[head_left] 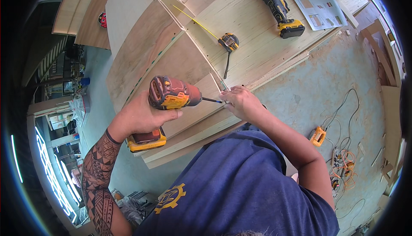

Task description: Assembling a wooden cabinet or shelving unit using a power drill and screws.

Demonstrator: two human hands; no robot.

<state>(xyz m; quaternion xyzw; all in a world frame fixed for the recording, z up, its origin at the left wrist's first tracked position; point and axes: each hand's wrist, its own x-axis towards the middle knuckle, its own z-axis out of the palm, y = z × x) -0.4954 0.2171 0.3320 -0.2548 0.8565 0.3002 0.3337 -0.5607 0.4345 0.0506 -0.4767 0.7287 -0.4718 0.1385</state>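
Note:
My left hand [143, 115] is wrapped round the grip of a yellow and dark red cordless impact driver [177, 93], which lies tilted with its battery toward the lower left. Its long driver bit [210, 100] points right, the tip close to the fingers of my right hand [242, 101]. Those fingers are pinched together at the near end of an upright plywood panel [193, 49]. What they grip is hidden, and I cannot tell whether a screw sits at the tip. A pale thin wood strip [215, 82] shows just beyond the fingertips.
On the plywood sheet [249, 42] lie a tape measure [229, 42] with its yellow blade out, a yellow and black cordless power tool [279, 10] and a printed sheet [315, 4]. Cords [346, 169] and a yellow device [318, 136] lie on the floor at right.

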